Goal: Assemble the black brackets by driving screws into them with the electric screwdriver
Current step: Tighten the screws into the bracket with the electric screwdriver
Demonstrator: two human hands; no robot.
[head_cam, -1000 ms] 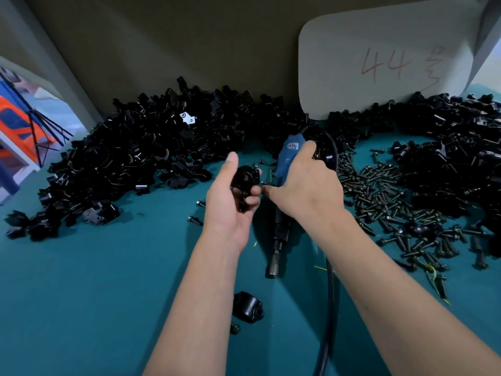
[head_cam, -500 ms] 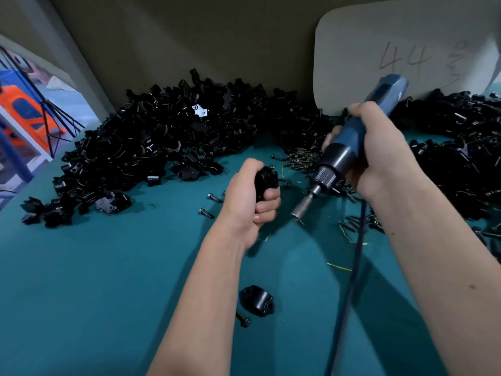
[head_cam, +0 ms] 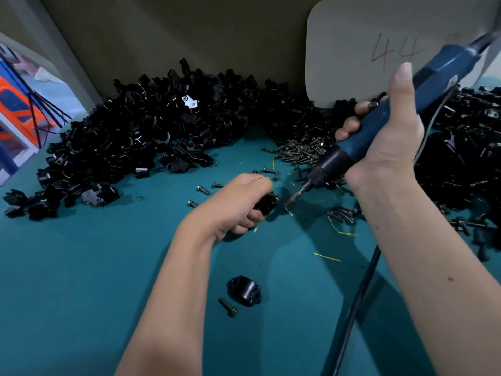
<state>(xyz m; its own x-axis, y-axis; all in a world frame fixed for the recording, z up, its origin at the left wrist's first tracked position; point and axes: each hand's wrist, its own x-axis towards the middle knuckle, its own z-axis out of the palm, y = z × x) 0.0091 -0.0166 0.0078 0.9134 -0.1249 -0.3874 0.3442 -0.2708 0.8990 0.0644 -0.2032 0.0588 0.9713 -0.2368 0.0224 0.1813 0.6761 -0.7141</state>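
Black metal bracket (head_cam: 267, 204) gripped in left hand (head_cam: 238, 204) low over teal table (head_cam: 81, 267) mid-scene, right hand (head_cam: 385, 137) wrapped round blue electric screwdriver (head_cam: 379, 131), its long axis slanting down-left, bit tip just right of bracket, apparently not yet seated.

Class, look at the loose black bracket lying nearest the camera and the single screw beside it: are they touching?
Apart. The head view shows a strip of teal table between the bracket and the screw.
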